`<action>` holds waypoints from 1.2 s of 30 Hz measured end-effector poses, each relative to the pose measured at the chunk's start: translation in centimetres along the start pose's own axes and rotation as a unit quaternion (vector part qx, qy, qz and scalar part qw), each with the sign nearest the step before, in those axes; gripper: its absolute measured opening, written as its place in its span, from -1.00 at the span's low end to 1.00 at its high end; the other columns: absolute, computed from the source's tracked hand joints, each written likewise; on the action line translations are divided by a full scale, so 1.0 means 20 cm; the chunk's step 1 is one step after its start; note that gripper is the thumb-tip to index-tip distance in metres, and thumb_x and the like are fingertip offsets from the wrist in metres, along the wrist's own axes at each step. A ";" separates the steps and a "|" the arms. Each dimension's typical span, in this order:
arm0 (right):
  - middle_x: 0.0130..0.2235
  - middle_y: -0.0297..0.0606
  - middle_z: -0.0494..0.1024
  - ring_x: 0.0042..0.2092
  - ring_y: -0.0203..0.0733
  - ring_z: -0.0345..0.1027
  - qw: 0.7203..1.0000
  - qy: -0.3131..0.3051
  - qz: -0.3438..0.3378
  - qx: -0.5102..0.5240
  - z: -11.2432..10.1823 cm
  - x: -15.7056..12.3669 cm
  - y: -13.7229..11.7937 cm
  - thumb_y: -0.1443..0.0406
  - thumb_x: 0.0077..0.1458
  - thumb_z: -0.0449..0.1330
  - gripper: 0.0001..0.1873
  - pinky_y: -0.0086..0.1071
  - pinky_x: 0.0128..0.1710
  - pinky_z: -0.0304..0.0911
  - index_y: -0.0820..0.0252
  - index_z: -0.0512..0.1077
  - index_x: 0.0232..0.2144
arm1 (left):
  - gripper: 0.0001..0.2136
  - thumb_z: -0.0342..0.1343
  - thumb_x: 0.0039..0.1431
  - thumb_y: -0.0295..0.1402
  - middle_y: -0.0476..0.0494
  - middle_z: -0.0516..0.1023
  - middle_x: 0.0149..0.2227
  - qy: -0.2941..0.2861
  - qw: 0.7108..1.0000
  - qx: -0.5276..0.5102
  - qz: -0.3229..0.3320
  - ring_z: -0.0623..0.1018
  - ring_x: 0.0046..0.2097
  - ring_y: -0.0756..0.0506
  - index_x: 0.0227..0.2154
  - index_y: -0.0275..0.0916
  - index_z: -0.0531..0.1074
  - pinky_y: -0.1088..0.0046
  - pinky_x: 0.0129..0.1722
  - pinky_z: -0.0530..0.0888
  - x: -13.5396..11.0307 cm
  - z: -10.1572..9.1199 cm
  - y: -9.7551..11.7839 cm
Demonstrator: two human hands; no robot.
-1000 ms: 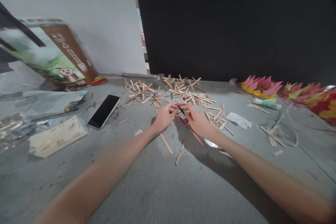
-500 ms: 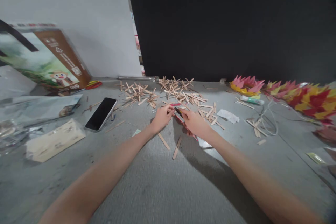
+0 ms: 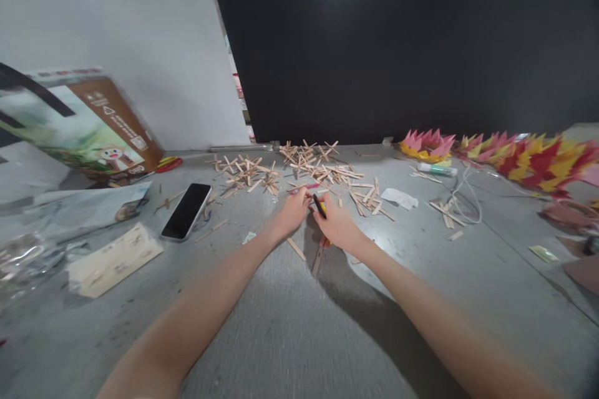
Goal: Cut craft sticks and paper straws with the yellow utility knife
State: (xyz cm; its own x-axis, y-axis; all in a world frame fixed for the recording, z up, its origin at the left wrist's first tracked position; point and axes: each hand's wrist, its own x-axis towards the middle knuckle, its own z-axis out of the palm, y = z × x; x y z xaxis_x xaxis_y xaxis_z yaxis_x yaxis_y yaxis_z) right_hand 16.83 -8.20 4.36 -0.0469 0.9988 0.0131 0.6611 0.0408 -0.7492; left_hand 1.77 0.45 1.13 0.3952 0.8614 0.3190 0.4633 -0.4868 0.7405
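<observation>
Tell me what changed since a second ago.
The right hand has shifted closer to a loose stick, and the red strip that jutted beneath that hand no longer shows; whether let go, I can't tell. It still holds a black-and-yellow tool, the left hand close by. Phone and stick pile stayed put.

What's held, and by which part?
Right grip: slim black-and-yellow tool, held behind its protruding black end. Left grip: contents too small to tell.
</observation>
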 end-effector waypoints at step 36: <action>0.04 -0.13 0.63 -0.04 -0.06 0.54 0.981 0.100 -0.100 -0.132 0.05 0.03 0.17 0.42 0.28 0.01 -0.47 -0.34 -0.06 0.30 0.10 0.34 0.25 | -0.91 0.06 0.34 -0.36 -0.01 0.57 -0.44 -0.003 0.999 0.012 -0.033 0.55 -0.36 -0.08 -0.24 -0.22 0.44 0.44 -0.26 0.39 0.03 -0.01 -0.06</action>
State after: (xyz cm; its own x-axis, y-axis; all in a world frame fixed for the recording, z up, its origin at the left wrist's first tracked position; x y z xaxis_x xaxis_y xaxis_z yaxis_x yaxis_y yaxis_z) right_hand 18.34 -7.55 1.25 -0.0644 0.9542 0.2922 0.8258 0.2153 -0.5213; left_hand 1.38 1.56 0.57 0.3671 0.8911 0.2667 0.5068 -0.4320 0.7460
